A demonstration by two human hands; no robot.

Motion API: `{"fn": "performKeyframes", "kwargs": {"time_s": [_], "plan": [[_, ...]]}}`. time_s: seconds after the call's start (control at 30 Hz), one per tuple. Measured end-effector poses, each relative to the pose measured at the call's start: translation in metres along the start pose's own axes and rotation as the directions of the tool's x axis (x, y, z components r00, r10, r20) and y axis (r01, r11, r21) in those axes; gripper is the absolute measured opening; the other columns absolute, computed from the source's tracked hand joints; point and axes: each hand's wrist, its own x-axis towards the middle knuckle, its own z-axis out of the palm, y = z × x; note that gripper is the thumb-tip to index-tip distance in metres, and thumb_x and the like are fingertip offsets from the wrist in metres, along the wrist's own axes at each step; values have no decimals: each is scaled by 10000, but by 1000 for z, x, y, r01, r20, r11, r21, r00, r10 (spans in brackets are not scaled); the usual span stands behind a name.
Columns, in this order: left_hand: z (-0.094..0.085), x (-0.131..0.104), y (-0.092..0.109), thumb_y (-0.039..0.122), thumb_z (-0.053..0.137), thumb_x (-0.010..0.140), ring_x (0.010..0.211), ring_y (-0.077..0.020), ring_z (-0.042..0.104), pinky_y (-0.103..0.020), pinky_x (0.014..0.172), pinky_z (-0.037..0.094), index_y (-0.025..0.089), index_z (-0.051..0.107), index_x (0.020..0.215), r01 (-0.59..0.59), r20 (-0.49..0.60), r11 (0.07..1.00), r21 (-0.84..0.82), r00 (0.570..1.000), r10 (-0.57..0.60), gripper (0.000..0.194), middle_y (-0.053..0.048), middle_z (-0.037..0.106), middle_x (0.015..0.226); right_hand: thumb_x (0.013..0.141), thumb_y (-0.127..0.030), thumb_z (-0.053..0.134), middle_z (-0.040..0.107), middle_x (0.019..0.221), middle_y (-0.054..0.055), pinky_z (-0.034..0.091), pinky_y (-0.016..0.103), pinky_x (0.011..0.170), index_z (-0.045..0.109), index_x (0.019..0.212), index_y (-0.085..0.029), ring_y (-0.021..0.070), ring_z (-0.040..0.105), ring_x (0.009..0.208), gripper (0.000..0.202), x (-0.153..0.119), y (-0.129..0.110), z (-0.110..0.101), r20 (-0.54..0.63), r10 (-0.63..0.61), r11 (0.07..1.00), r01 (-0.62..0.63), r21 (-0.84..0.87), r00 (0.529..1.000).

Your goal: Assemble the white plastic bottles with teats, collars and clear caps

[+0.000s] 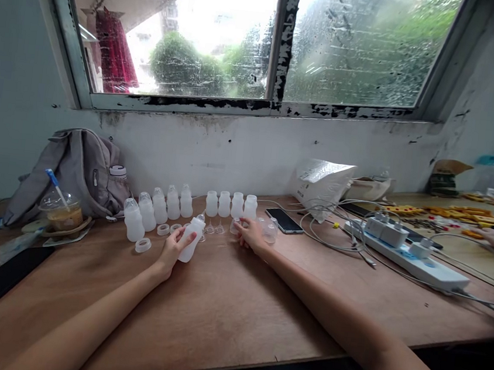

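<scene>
The left hand [171, 250] holds one bottle [191, 241]; five capped bottles [159, 206] stand at its eleven o'clock. The right hand [251, 235] has grip that cannot be told; at its eleven o'clock, four uncapped bottles [224, 204].

A frosted, translucent bottle [190, 241] is held tilted, its top leaning to the right — the detail at its mouth is too small to make out. Behind and to its left, five capped bottles [147, 212] stand upright in a slanting row, with pale rings [143, 245] lying flat before them. Four uncapped bottles [224, 204] stand side by side, clear teats [219, 227] in front; clear domed caps [270, 231] sit just right.
</scene>
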Motion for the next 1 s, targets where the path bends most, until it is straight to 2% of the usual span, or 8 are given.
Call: {"fn": "performKeyframes", "kwargs": {"time_s": [0.17, 0.27, 0.37, 0.43, 0.5, 0.6, 0.7, 1.0], "plan": [[1, -1, 3, 438, 655, 616, 801, -197, 563, -234, 624, 397, 145, 579, 905, -28, -6, 997, 66, 1000, 29, 418, -74, 620, 885, 656, -371, 636, 522, 504, -41, 296, 175, 305, 548, 902, -156, 62, 421, 327, 338, 1, -1, 3, -52, -66, 998, 67, 16, 996], [0, -1, 5, 452, 648, 612, 790, -206, 562, -236, 619, 393, 140, 609, 863, -51, 2, 992, 112, 999, 51, 402, -68, 626, 840, 672, -399, 615, 587, 708, 10, 371, 179, 383, 549, 924, -171, 81, 508, 479, 346, -5, -12, 3, -47, -101, 973, 109, 203, 994], [0, -1, 5, 451, 653, 601, 770, -208, 564, -240, 613, 394, 136, 627, 837, -51, 17, 990, 133, 999, 49, 394, -65, 630, 816, 707, -380, 592, 599, 866, 45, 451, 202, 532, 564, 928, -173, 119, 575, 698, 304, -12, -23, 3, 164, -90, 901, 10, 434, 982], [0, -1, 4, 447, 655, 599, 761, -210, 565, -244, 612, 397, 132, 631, 834, -46, 33, 988, 148, 999, 42, 394, -66, 632, 808, 734, -341, 574, 602, 879, 44, 469, 220, 617, 576, 909, -177, 131, 582, 773, 240, -17, -27, 4, 310, -80, 859, -93, 503, 947], [0, -1, 3, 439, 656, 601, 759, -211, 565, -249, 614, 401, 129, 634, 840, -49, 50, 985, 168, 998, 42, 392, -68, 632, 805, 749, -295, 563, 605, 878, 39, 473, 232, 671, 581, 900, -180, 131, 583, 805, 191, -21, -30, 6, 389, -74, 825, -162, 542, 918], [0, 0, 1, 430, 650, 611, 767, -215, 566, -257, 629, 403, 132, 637, 849, -67, 72, 979, 195, 996, 54, 381, -70, 634, 812, 747, -251, 570, 601, 923, 41, 471, 244, 713, 581, 934, -181, 129, 581, 833, 200, -27, -33, 10, 454, -89, 800, -208, 562, 887], [0, -1, 1, 428, 657, 602, 777, -224, 567, -264, 642, 404, 138, 643, 846, -65, 76, 977, 204, 996, 51, 379, -69, 640, 812, 730, -251, 593, 595, 980, 61, 474, 260, 721, 577, 975, -174, 144, 578, 861, 257, -33, -38, 12, 498, -90, 816, -223, 533, 862], [0, -1, 1, 412, 681, 576, 764, -220, 571, -257, 629, 401, 151, 653, 823, -40, 72, 978, 204, 997, 26, 360, -62, 653, 818, 660, -270, 660, 601, 962, 65, 486, 292, 701, 585, 955, -163, 169, 583, 837, 322, -38, -43, 14, 520, -103, 847, -199, 492, 848]]}}
